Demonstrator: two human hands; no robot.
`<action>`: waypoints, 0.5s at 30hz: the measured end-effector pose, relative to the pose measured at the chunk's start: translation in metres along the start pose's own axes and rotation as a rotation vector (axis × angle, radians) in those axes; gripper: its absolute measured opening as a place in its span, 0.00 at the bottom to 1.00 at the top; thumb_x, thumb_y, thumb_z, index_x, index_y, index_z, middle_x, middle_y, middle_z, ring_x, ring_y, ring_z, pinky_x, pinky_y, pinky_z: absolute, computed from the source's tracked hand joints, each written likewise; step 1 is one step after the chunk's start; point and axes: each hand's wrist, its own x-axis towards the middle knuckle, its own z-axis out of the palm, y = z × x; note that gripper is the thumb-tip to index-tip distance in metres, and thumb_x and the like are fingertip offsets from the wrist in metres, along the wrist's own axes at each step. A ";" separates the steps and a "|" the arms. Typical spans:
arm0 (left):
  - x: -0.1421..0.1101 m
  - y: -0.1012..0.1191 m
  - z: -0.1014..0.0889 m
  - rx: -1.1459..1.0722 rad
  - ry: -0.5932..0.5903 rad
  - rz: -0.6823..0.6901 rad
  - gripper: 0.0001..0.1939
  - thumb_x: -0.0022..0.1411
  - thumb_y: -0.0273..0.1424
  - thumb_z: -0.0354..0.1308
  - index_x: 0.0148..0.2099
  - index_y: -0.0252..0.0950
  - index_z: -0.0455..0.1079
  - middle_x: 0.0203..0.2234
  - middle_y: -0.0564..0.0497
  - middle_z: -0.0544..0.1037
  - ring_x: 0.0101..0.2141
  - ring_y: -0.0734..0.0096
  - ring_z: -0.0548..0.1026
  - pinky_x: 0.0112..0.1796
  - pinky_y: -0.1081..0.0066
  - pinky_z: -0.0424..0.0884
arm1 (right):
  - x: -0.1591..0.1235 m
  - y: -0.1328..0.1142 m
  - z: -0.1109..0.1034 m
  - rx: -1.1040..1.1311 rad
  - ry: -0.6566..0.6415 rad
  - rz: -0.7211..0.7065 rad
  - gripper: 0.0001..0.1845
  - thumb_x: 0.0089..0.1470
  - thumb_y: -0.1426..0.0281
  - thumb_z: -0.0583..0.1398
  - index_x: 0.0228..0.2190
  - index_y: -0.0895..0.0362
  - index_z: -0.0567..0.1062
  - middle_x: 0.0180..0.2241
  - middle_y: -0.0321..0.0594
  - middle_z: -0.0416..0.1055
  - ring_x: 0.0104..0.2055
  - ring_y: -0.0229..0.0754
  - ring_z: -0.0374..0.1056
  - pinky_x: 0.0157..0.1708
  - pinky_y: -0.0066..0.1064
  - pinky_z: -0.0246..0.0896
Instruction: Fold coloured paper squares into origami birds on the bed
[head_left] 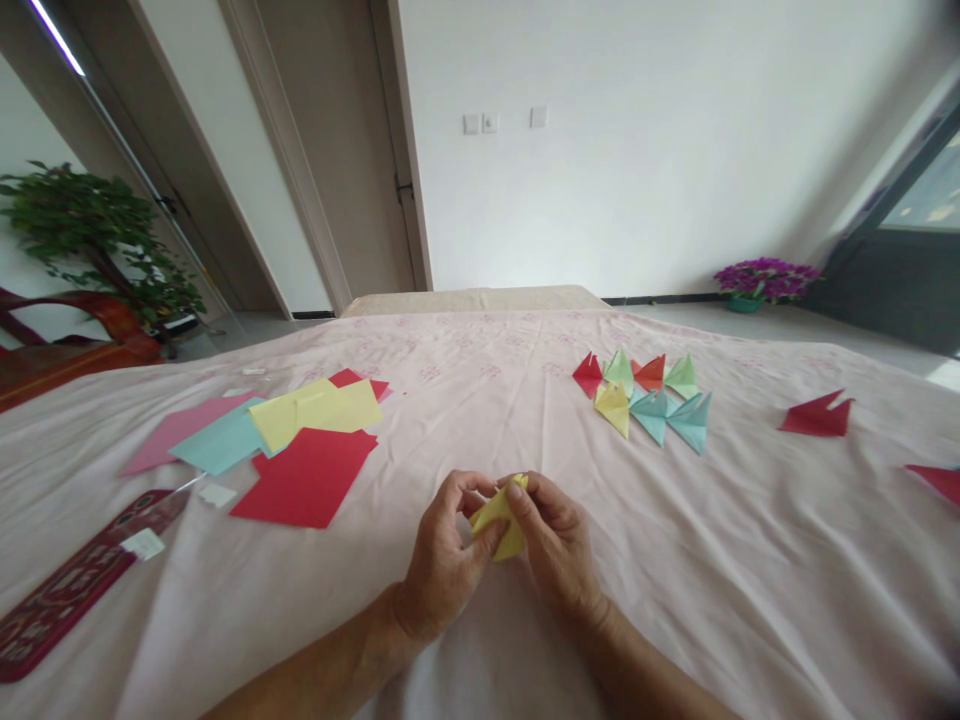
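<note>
Yellow paper (511, 543), folded small, sits between the two hands at the near middle of the counter, above its pale pink cloth (480, 430). The fingers of the left hand (439, 555) grasp it from one side, thumb pressed on its face; those of the right hand (561, 540) pinch its upper corner, thumb near the tip.

Off to the left lie flat sheets, overlapping — a red sheet (300, 482) nearest, then a yellow sheet (352, 408), a blue sheet (216, 440) and a pink sheet (166, 436). Near them rests a dark red case (71, 590), a white slip (143, 544) on it.

Ahead and to the right, seven folded pieces (649, 418) stand close together in two rows — red, green, orange, yellow and blue. Well apart from these is a red folded piece (816, 417), with another red piece (941, 482) cut off by the view's right edge.
</note>
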 end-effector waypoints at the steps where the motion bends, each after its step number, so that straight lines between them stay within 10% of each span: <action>1: -0.001 -0.001 0.001 -0.017 0.009 -0.033 0.14 0.60 0.34 0.60 0.47 0.39 0.63 0.37 0.51 0.73 0.35 0.72 0.72 0.37 0.72 0.70 | 0.001 -0.001 0.000 0.043 0.029 0.023 0.16 0.57 0.56 0.58 0.30 0.56 0.74 0.26 0.35 0.68 0.27 0.38 0.63 0.27 0.27 0.58; 15: 0.005 -0.001 -0.002 -0.132 -0.004 -0.308 0.19 0.55 0.44 0.63 0.25 0.33 0.68 0.17 0.57 0.64 0.18 0.80 0.61 0.19 0.79 0.56 | 0.010 -0.001 -0.003 0.146 0.078 0.110 0.16 0.52 0.56 0.62 0.29 0.56 0.76 0.23 0.33 0.65 0.24 0.35 0.58 0.25 0.26 0.54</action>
